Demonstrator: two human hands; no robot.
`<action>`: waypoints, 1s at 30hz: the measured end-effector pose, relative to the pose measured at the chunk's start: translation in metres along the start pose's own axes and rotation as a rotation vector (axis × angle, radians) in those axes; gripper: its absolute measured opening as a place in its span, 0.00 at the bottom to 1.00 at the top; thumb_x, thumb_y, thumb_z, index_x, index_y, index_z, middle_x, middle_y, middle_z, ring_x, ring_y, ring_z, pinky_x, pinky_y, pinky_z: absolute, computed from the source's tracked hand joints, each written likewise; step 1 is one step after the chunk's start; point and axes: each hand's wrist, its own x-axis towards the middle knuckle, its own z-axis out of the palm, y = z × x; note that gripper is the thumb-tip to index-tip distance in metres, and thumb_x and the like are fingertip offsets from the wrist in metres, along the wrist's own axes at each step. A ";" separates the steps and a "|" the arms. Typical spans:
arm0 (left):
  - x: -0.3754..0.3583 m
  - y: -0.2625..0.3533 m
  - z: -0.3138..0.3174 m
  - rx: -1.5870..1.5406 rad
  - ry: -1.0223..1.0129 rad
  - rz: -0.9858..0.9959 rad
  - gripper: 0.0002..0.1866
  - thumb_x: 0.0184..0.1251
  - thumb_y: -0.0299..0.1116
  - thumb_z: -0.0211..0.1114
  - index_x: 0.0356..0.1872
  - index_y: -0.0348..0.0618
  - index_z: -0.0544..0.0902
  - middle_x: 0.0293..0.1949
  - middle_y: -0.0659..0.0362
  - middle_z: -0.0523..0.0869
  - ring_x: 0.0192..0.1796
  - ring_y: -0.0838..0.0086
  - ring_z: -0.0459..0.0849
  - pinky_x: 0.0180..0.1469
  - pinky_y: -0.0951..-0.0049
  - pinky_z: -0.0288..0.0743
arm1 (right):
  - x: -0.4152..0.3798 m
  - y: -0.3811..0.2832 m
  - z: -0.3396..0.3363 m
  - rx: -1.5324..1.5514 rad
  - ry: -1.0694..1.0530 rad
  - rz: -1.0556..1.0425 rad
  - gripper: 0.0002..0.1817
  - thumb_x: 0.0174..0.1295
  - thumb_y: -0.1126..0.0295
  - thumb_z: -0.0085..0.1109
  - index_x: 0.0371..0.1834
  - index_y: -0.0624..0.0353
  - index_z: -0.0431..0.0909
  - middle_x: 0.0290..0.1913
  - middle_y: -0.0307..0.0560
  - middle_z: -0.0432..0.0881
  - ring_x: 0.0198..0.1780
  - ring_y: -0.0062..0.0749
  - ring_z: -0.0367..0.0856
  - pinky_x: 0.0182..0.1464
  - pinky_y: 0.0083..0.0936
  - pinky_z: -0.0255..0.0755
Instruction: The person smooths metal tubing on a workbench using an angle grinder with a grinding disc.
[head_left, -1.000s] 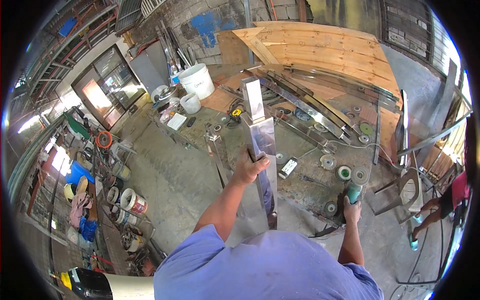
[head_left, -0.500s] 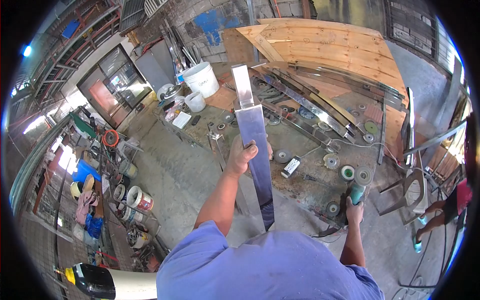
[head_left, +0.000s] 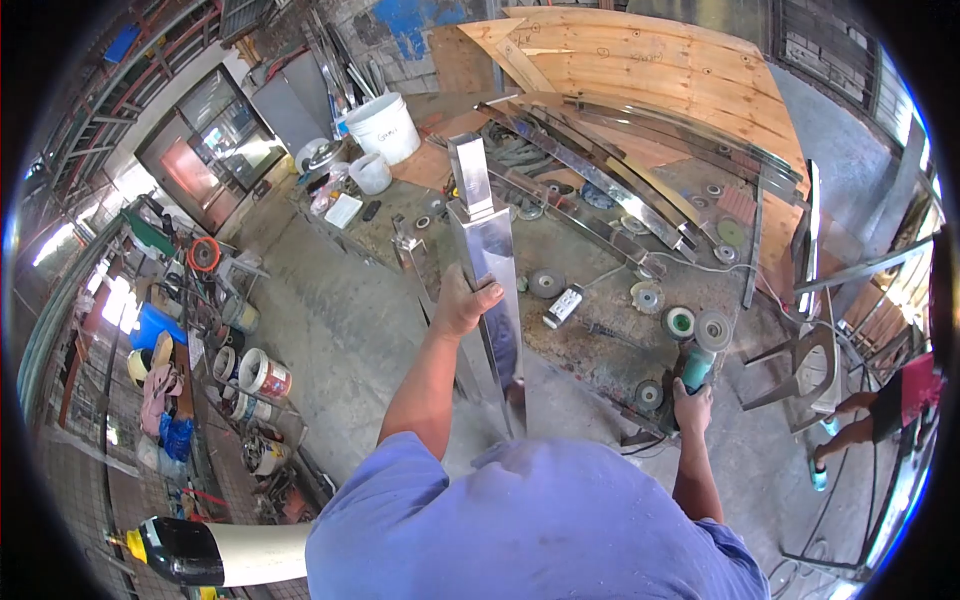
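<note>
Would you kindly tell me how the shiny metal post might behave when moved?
The metal post looks stiff, with straight edges. Its mirror-like faces may be slippery in the left hand. Being long and slim, it could tip easily.

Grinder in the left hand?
No, the right hand holds the grinder, while the left hand grips the shiny metal tube.

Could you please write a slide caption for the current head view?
Left hand gripping a shiny metal post, right hand holding a green angle grinder.
</note>
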 end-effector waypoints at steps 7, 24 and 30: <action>-0.033 -0.039 -0.004 0.230 0.130 -0.009 0.23 0.51 0.46 0.81 0.19 0.44 0.75 0.18 0.69 0.74 0.25 0.83 0.73 0.34 0.75 0.73 | -0.008 -0.005 0.001 -0.031 -0.042 -0.032 0.42 0.61 0.44 0.69 0.64 0.68 0.67 0.66 0.71 0.74 0.66 0.69 0.75 0.66 0.52 0.71; -0.049 -0.192 -0.047 0.432 0.021 -0.256 0.12 0.57 0.34 0.79 0.32 0.41 0.82 0.31 0.63 0.88 0.33 0.79 0.84 0.38 0.70 0.78 | -0.022 -0.043 0.017 -0.101 0.034 0.174 0.43 0.60 0.48 0.70 0.70 0.64 0.64 0.67 0.66 0.77 0.69 0.61 0.76 0.68 0.48 0.71; -0.048 -0.238 -0.062 0.519 -0.018 -0.331 0.19 0.64 0.35 0.77 0.52 0.36 0.86 0.52 0.56 0.90 0.54 0.65 0.88 0.55 0.63 0.83 | -0.033 -0.044 0.011 -0.050 0.019 0.256 0.39 0.62 0.49 0.71 0.68 0.65 0.70 0.65 0.65 0.80 0.66 0.59 0.80 0.65 0.47 0.76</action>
